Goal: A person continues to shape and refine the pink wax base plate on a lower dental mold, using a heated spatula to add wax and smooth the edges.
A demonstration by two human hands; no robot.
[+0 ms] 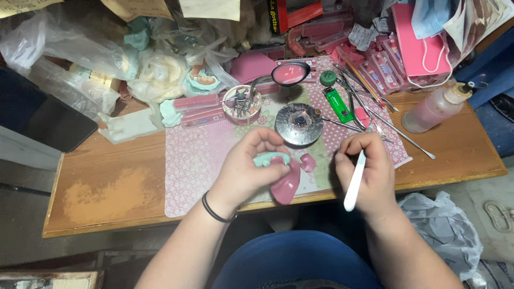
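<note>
L hand (247,170) is clenched round a pale green dental cast (271,159) w/ a pink wax sheet (286,184) draped under it, held over the near edge of the table (107,187), centre of scene. A small pink wax scrap (308,162) sits just right of the cast, between both hands. R hand (367,172) grips a white-handled tool (355,182), handle pointing near, tip hidden inside the fingers.

Just far of the hands: a round metal burner (299,124) w/ a small flame lit, on a pink patterned mat (198,160). Left of burner, a round tin (242,104) full of small metal bits. Far of burner, an oval mirror (290,74) on a stalk. Right of burner, a green lighter (337,104), then a spread of thin metal instruments (375,107). Far right, a plastic squeeze bottle (436,107) w/ pinkish liquid lies tilted. Far left: clear plastic bags (64,53) & more casts; a black phone (59,123) at the left edge. L wrist wears a black hair band (213,210).
</note>
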